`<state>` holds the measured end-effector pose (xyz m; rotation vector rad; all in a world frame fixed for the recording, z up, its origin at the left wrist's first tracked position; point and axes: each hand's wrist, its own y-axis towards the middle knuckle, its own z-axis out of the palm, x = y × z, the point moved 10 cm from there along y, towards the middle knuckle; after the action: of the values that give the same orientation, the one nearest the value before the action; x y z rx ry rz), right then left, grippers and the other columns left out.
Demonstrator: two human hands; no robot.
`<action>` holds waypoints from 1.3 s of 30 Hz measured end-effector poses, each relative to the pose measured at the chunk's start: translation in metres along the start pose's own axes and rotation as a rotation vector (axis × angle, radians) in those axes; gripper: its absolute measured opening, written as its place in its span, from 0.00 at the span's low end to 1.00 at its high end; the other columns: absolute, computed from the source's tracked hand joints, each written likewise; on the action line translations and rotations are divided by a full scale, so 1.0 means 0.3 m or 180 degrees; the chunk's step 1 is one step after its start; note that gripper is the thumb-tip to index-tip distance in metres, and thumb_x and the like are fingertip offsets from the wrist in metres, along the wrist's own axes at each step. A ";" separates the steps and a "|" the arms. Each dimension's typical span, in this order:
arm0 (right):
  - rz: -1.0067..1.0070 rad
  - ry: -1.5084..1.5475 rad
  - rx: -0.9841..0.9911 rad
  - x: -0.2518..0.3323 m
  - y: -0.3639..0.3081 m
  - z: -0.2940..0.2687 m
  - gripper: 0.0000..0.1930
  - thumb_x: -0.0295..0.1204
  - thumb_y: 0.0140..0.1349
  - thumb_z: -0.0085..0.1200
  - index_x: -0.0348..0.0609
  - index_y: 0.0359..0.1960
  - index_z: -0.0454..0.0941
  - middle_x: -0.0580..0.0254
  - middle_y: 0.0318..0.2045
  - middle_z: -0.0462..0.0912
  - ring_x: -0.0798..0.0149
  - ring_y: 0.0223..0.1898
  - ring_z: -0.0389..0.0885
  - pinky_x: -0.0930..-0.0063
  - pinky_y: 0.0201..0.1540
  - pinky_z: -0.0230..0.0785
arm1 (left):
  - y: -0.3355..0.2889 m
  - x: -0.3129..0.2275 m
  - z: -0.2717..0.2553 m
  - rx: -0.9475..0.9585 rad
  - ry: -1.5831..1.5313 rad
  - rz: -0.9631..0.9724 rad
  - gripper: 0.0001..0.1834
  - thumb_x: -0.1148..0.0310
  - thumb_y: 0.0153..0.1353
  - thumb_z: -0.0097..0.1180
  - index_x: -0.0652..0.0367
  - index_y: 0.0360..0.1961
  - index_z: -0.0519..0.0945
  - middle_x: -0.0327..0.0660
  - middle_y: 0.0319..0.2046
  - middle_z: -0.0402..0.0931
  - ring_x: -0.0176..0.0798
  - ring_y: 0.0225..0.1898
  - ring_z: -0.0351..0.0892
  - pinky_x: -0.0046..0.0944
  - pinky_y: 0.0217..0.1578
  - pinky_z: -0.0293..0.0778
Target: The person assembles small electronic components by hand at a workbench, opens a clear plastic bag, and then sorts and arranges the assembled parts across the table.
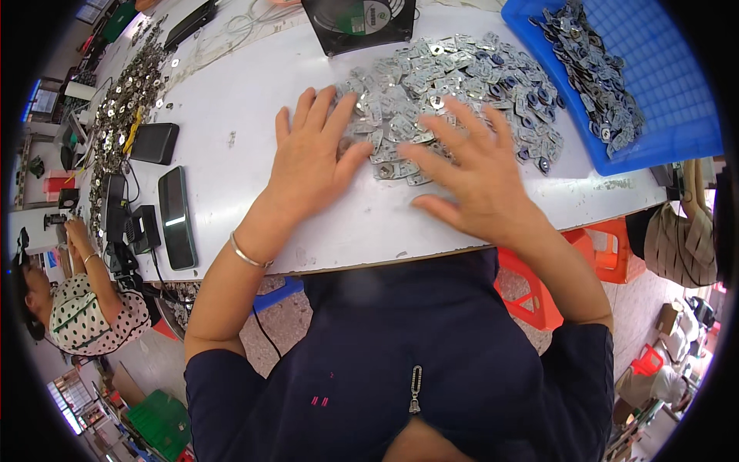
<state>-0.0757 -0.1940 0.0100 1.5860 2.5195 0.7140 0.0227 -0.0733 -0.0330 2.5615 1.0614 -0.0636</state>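
A spread heap of small silvery metal parts (431,77), some with dark round pieces on them, lies on the white table (231,208). My left hand (314,158) rests at the heap's left edge, fingers spread and pointing away from me. Over the heap's near right side is my right hand (477,169), its fingers apart and slightly blurred. Neither hand grips anything. Whether the right fingertips touch the parts or hover just above them I cannot tell.
A blue plastic crate (662,92) with more metal parts stands at the right. Behind the heap is a black boxed fan (362,23). A phone (178,219), a black box (155,143) and scattered metal pieces (123,115) lie left. Another person (92,316) works at far left.
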 end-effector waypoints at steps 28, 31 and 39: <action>-0.0535 0.0275 0.0678 0.159 0.200 0.179 0.26 0.43 0.48 0.68 0.49 0.49 0.79 0.64 0.52 0.76 0.53 0.66 0.62 0.39 0.65 0.47 | -0.128 0.397 -0.169 -0.0590 -0.1384 -0.1438 0.10 0.77 0.54 0.60 0.61 0.39 0.83 0.46 0.39 0.82 0.47 0.42 0.81 0.39 0.44 0.76; -0.0517 0.0317 0.0620 0.178 0.232 0.202 0.26 0.44 0.48 0.67 0.48 0.48 0.79 0.64 0.51 0.76 0.53 0.66 0.62 0.38 0.65 0.48 | -0.149 0.428 -0.167 -0.0693 -0.1443 -0.1492 0.12 0.76 0.53 0.61 0.60 0.40 0.84 0.47 0.42 0.81 0.49 0.45 0.80 0.40 0.45 0.76; -0.0655 0.0456 0.0761 0.214 0.251 0.195 0.21 0.42 0.50 0.66 0.48 0.45 0.80 0.63 0.49 0.77 0.54 0.65 0.64 0.39 0.64 0.49 | -0.126 0.312 -0.168 -0.0146 -0.1266 -0.0592 0.11 0.77 0.51 0.62 0.62 0.38 0.83 0.50 0.53 0.75 0.48 0.56 0.75 0.38 0.51 0.73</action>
<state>-0.0245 -0.0914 0.0012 1.3493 2.9138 0.5364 0.0588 0.0320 -0.0148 2.2692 1.1184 -0.5639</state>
